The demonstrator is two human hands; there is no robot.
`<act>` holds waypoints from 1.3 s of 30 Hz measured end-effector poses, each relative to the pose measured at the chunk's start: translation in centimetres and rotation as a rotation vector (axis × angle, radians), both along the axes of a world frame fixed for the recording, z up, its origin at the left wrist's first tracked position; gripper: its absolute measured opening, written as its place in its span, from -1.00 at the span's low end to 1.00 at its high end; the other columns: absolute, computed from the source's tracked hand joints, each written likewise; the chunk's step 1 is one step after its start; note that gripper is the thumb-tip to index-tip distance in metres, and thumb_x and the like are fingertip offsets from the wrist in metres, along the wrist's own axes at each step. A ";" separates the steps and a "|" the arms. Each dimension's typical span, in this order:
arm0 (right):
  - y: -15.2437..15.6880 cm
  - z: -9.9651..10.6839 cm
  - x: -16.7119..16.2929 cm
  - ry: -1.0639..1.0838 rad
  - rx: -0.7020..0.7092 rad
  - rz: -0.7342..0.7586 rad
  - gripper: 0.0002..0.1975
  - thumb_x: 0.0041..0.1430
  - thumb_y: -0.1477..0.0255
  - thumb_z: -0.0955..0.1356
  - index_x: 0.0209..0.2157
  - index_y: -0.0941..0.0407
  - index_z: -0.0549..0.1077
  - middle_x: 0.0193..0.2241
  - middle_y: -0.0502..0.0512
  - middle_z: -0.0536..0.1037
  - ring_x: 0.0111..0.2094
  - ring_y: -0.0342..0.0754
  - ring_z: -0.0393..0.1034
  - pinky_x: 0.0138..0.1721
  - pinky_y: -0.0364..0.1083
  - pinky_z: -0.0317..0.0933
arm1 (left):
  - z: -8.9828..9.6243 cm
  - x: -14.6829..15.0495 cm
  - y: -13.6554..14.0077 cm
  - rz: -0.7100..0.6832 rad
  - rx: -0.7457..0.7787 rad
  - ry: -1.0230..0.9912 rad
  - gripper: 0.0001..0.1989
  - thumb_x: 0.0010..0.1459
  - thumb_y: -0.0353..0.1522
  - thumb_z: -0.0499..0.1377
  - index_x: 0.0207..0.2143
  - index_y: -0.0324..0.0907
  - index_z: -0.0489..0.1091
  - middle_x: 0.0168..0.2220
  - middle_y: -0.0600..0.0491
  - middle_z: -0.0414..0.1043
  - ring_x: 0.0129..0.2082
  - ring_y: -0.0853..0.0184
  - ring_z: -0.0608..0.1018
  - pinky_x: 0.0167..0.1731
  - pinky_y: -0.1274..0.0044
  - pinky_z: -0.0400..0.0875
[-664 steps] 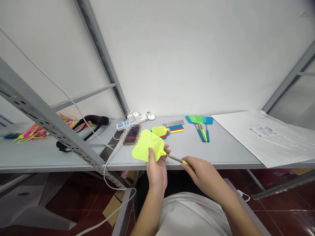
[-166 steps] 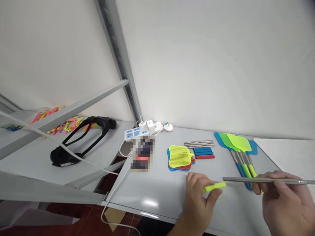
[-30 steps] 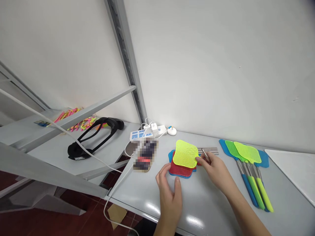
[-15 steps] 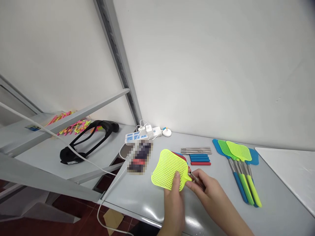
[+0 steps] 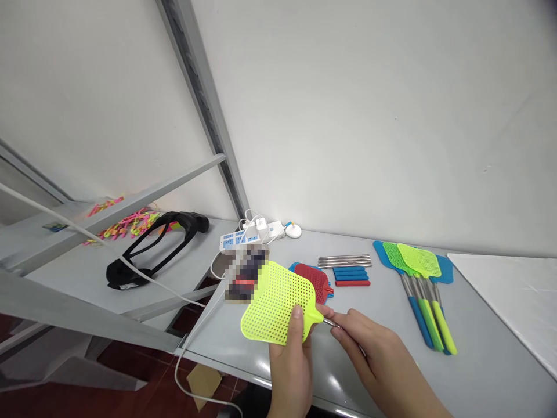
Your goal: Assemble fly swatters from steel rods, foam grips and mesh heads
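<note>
A yellow-green fly swatter head, full of small holes, is gripped by my left hand, thumb flat across its face. My right hand is closed around a thin metal rod; the rod's end meets the neck of the swatter head. How far the rod goes in is hidden. Just behind lie a red swatter head and blue ones partly under it. Farther back are several metal rods, with blue handle grips and a red grip in front of them.
At the right lies a pile of whole swatters beside a white sheet. A power strip with chargers and a white round device sit near the wall. A black headset frame rests left, past a shelf post.
Both hands have shifted slightly left and down with the swatter head. The rod, apart from the neck before, now lines up with and touches it. The red head has come into fuller view.
</note>
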State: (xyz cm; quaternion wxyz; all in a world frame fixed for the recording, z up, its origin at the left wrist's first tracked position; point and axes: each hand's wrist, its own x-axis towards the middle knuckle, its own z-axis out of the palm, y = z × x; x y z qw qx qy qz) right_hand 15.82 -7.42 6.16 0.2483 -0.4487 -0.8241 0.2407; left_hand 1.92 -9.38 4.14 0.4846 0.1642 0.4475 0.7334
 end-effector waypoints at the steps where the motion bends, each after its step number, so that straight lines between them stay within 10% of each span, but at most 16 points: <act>1: -0.1 -0.1 0.1 -0.019 0.026 -0.008 -0.70 0.38 0.30 0.15 0.01 -0.12 0.40 -0.45 -0.02 0.44 -0.44 -0.07 0.41 -0.45 -0.14 0.22 | -0.1 -0.1 -0.1 -0.001 -0.016 0.031 -0.59 0.12 -0.12 0.27 -0.06 -0.18 0.48 -0.18 -0.07 0.57 -0.12 0.16 0.59 -0.09 0.35 0.49; 13: -0.8 -0.7 0.1 -0.153 0.359 -0.082 -0.70 0.40 0.29 0.12 -0.16 0.00 0.44 -0.51 -0.03 0.46 -0.56 -0.08 0.41 -0.60 -0.15 0.16 | -1.1 0.1 -0.5 -0.067 -0.084 0.156 -0.48 0.01 -0.06 0.33 -0.08 -0.22 0.51 -0.09 -0.14 0.54 0.00 0.06 0.52 0.03 0.30 0.38; 18: -0.6 0.3 0.3 -0.045 0.158 -0.021 -0.76 0.37 0.34 0.19 -0.04 -0.01 0.40 -0.34 0.00 0.57 -0.40 -0.07 0.52 -0.44 -0.14 0.33 | -1.4 0.3 -0.4 -0.194 -0.030 0.107 -0.55 0.06 -0.12 0.32 -0.10 -0.24 0.50 -0.09 -0.15 0.54 -0.02 0.08 0.53 0.01 0.31 0.39; 24: -0.3 0.6 2.3 -0.022 -0.088 -0.046 -0.84 0.34 0.29 0.22 -0.15 -0.02 0.38 -0.30 0.00 0.56 -0.35 -0.06 0.48 -0.36 -0.12 0.30 | -0.4 -0.5 0.7 -0.005 0.048 0.032 -0.68 0.16 -0.22 0.28 -0.09 -0.21 0.46 -0.29 -0.03 0.57 -0.21 0.24 0.60 -0.08 0.38 0.44; 39: -0.6 -0.3 4.3 -0.131 -0.089 -0.063 -0.70 0.39 0.30 0.12 -0.39 0.02 0.34 -0.51 -0.02 0.48 -0.49 -0.06 0.42 -0.48 -0.13 0.14 | -2.4 1.2 2.3 0.014 0.022 -0.088 -0.70 0.21 -0.18 0.22 -0.24 -0.26 0.50 -0.37 -0.04 0.56 -0.31 0.33 0.58 -0.11 0.46 0.45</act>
